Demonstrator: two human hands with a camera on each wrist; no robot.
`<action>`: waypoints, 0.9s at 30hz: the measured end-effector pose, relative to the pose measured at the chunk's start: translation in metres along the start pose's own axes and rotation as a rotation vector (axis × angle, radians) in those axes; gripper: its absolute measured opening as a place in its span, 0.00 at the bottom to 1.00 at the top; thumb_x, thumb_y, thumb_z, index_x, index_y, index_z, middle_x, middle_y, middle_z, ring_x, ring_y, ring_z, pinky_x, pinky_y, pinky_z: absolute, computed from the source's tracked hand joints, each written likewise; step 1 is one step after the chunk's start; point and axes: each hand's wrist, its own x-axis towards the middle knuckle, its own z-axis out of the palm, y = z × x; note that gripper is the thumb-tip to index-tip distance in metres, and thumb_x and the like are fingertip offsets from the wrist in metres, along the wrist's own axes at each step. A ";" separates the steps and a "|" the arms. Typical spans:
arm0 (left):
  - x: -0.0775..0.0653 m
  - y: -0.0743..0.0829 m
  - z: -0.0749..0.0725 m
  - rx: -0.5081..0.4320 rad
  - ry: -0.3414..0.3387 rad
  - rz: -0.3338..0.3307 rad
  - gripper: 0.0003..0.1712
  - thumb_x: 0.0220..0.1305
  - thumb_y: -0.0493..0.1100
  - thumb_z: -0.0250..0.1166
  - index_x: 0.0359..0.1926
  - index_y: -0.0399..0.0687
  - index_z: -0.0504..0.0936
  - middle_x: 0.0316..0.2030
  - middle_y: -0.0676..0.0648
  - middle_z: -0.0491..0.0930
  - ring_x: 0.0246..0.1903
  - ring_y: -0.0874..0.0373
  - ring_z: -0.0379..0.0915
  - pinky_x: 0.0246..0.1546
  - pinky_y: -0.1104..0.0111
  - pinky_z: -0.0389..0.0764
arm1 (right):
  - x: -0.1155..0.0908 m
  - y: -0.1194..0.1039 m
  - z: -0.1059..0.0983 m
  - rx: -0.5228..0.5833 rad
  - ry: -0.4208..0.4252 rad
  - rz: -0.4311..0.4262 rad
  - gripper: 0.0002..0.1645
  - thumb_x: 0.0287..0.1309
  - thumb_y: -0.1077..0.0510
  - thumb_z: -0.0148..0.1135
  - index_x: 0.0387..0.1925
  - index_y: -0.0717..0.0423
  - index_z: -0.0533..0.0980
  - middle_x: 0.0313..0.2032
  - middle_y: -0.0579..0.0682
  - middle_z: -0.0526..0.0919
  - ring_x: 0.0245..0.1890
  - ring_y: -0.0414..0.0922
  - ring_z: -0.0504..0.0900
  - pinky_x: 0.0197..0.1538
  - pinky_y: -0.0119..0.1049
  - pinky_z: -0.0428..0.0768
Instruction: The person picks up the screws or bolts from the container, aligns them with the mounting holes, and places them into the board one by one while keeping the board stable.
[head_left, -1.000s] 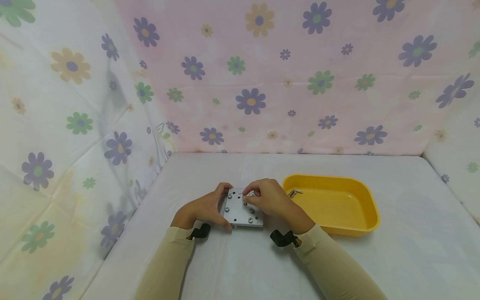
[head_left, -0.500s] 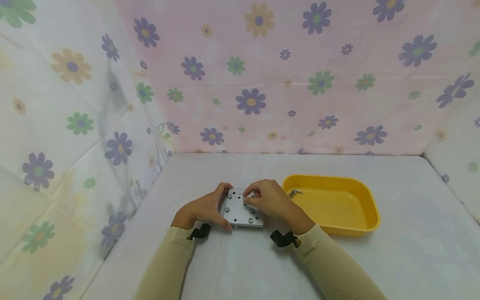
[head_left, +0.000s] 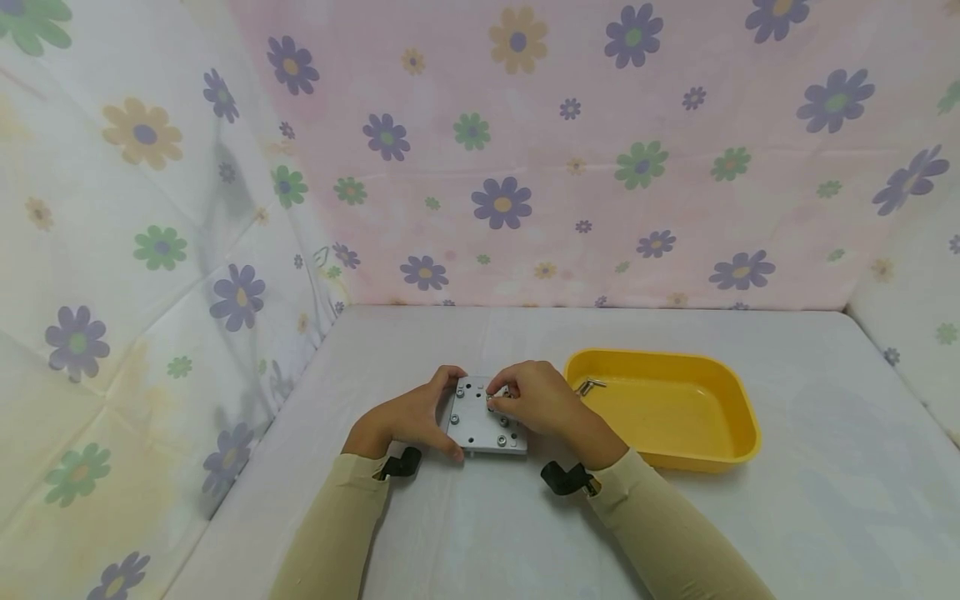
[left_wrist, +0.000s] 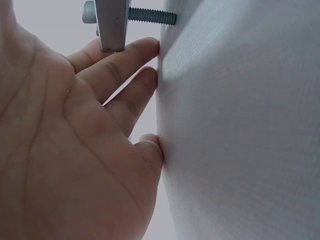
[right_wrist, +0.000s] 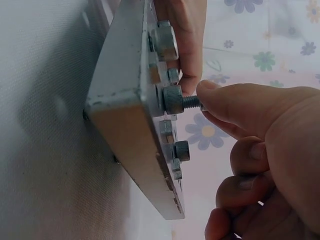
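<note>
The plate (head_left: 478, 421), one square-cornered metal slab with worn edges, sits above the white woven cloth (head_left: 510, 533), left of the tray (head_left: 660, 408). From my head feed I count four round, socketed bolts (head_left: 502, 441) clear of the fingers. The left hand (head_left: 412, 415) grips the plate by opposite edges, thumb on the near one, fingers at the far one. The right hand (head_left: 542, 402) pinches one threaded screw (right_wrist: 191, 101), its far end hidden from me behind a knurled bolt head (right_wrist: 173, 99). My left wrist view shows one ridged shank (left_wrist: 152, 16) jutting from the underside; I can't tell whether it touches the cloth. At least two slim, shiny pins (head_left: 596, 383) lie in the smooth, round-cornered yellow tray.
</note>
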 end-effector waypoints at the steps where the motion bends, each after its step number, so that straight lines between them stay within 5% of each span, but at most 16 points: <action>1: 0.000 0.000 0.000 0.000 -0.001 0.001 0.73 0.31 0.55 0.89 0.75 0.55 0.52 0.75 0.48 0.61 0.74 0.56 0.58 0.76 0.52 0.58 | 0.000 0.000 0.000 -0.003 -0.001 0.000 0.08 0.62 0.48 0.73 0.42 0.40 0.88 0.19 0.43 0.72 0.21 0.42 0.70 0.24 0.32 0.67; 27: 0.000 -0.002 0.002 -0.009 0.003 0.005 0.75 0.30 0.57 0.90 0.76 0.53 0.51 0.74 0.50 0.62 0.73 0.56 0.58 0.76 0.52 0.57 | -0.001 -0.001 0.004 -0.103 -0.007 -0.026 0.06 0.61 0.47 0.73 0.40 0.39 0.88 0.19 0.40 0.73 0.24 0.40 0.71 0.28 0.33 0.66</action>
